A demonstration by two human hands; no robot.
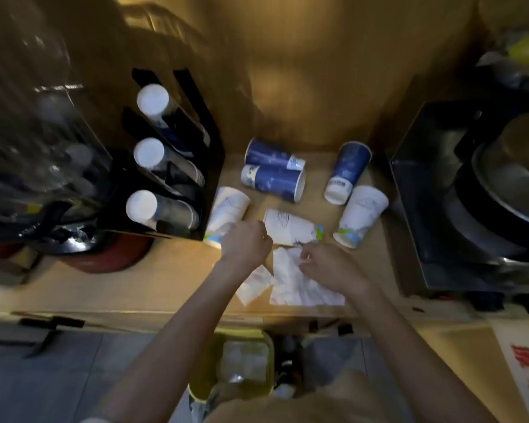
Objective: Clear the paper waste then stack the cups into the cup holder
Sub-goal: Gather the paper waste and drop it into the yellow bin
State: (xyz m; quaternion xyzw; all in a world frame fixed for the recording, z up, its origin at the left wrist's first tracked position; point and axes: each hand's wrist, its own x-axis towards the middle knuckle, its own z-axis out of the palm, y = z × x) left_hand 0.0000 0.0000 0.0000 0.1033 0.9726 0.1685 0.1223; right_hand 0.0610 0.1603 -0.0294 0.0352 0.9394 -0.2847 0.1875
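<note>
While cups (pixel 361 215) lie loose on counter (pixel 165 282), I work paper step — right hand (pixel 324 267) pinching napkin (pixel 300 285) by its far edge, left hand (pixel 246 244) fisted, contents unclear. Next: lift paper, drop in bin (pixel 242 361) below — holder (pixel 171 166) waits left.
</note>
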